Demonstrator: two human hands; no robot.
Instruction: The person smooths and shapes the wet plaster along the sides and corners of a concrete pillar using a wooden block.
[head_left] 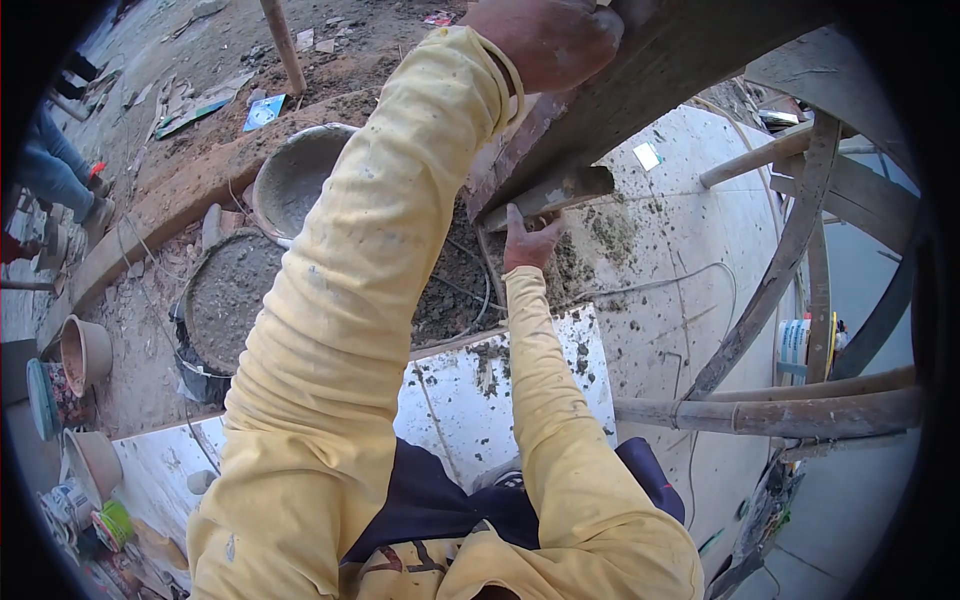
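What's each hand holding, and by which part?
Right hand: apparently the short bar, by its near side. Left hand: at the edge of the grey slab; its hold is hidden, so can't tell.

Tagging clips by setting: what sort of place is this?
Probably a building site: grey mortar-like mix, rough wooden poles and dark spatter on a pale surface.

A short, stained bar (568, 190) slants beside the broad grey beam (640, 95).
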